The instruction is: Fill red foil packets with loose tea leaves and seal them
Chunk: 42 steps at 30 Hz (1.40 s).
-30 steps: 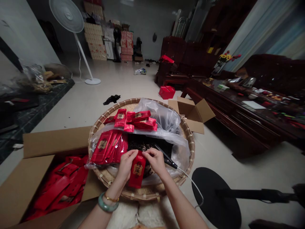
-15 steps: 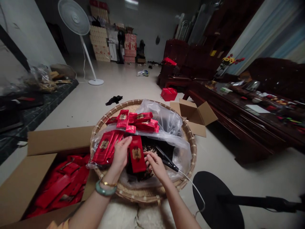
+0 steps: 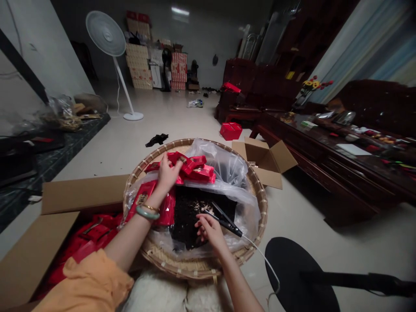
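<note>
My left hand (image 3: 169, 173) is closed on a red foil packet (image 3: 182, 160) with a gold label, at the pile of red packets (image 3: 199, 172) on the far side of the basket. Under my left forearm lies a row of flat red packets (image 3: 167, 209). My right hand (image 3: 208, 229) hovers over dark loose leaves (image 3: 186, 216), its fingers loosely curled and nothing visible in them. Beside it rests a black hair straightener (image 3: 231, 226) with its plates apart. All this sits in a round woven basket (image 3: 264, 203) lined with clear plastic (image 3: 224, 160).
An open carton (image 3: 61, 236) of red packets stands at the left; another open carton (image 3: 276, 158) is beyond the basket. A white cord (image 3: 264, 255) runs past a black round base (image 3: 297, 273). A dark wooden table (image 3: 312, 160) stands right, a white fan (image 3: 133, 116) farther back.
My left hand has moved the packet forward from above the leaves onto the far pile. My right hand has let go of the packet's edge and stays over the leaves.
</note>
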Tool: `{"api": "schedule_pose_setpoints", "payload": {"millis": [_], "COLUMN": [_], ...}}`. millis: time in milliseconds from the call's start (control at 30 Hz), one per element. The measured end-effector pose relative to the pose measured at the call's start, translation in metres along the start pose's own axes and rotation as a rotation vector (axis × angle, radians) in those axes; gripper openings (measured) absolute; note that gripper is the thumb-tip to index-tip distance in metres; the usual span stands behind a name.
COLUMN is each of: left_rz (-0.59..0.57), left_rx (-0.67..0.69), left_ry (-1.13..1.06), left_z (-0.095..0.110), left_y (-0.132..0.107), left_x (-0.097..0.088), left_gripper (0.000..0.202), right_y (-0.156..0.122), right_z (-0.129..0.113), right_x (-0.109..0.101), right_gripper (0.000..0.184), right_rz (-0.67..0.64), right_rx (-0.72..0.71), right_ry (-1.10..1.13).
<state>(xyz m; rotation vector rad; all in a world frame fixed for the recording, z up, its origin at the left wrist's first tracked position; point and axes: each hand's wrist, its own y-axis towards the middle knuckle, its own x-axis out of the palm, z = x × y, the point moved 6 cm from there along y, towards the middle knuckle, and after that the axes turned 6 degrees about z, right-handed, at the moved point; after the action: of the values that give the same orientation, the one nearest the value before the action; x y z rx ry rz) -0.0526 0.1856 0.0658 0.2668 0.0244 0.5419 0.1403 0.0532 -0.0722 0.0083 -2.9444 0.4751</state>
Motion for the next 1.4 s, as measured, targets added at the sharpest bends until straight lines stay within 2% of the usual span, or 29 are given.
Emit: {"api": "schedule_pose_setpoints", "payload": {"millis": [67,100,167,300,567,667,733,800,867,933,1033,1133,1233,1300,1400], "left_rz": [-0.14,-0.202,-0.251,-0.22,-0.222,-0.271,-0.302,-0.302,-0.273,-0.232,-0.165,-0.069,-0.042,-0.057,-0.085], "left_rx": [0.326,0.455,0.583,0.576,0.548,0.532,0.54,0.55,0.559,0.567,0.594,0.61,0.597,0.572,0.513], "left_ry": [0.479,0.656,0.889,1.084,1.178,1.169,1.157,1.144,1.134,1.121,1.075,1.003,0.988,1.039,1.158], "left_z": [0.008,0.008,0.002,-0.015,-0.027,-0.03,-0.03,-0.028,-0.025,-0.021,-0.015,-0.012,-0.015,-0.019,-0.025], "left_y": [-0.027,-0.04,-0.054,-0.039,0.018,0.029,0.033,0.033,0.032,0.027,0.011,-0.011,-0.032,-0.045,-0.063], "left_x": [0.015,0.023,0.034,0.041,0.042,0.039,0.035,0.03,0.023,0.015,0.0,-0.021,-0.038,-0.044,-0.05], "left_gripper": [0.082,0.084,0.082,0.077,0.063,0.059,0.06,0.063,0.067,0.067,0.066,0.057,0.046,0.042,0.038], "right_y": [0.0,0.0,-0.001,-0.003,-0.003,-0.001,0.003,0.012,0.028,0.047,0.07,0.079,0.081,0.085,0.096], "right_z": [0.001,0.002,0.002,0.002,0.003,-0.01,-0.031,-0.059,-0.087,-0.111,-0.133,-0.14,-0.136,-0.132,-0.129], "right_x": [0.001,0.002,0.002,-0.002,-0.003,-0.018,-0.029,-0.032,-0.023,-0.007,0.019,0.029,0.031,0.031,0.03], "right_gripper": [0.056,0.055,0.053,0.052,0.048,0.044,0.044,0.048,0.058,0.065,0.062,0.06,0.065,0.069,0.073], "right_rz": [-0.007,-0.011,-0.016,0.004,0.025,0.189,0.335,0.413,0.4,0.356,0.307,0.381,0.391,0.335,0.249], "right_rx": [0.006,0.01,0.018,0.021,0.001,-0.126,-0.286,-0.442,-0.547,-0.563,-0.533,-0.443,-0.388,-0.367,-0.35], "right_ry": [-0.013,-0.02,-0.03,-0.035,-0.01,0.019,0.056,0.061,-0.048,-0.249,-0.711,-1.091,-1.309,-1.372,-1.307]}}
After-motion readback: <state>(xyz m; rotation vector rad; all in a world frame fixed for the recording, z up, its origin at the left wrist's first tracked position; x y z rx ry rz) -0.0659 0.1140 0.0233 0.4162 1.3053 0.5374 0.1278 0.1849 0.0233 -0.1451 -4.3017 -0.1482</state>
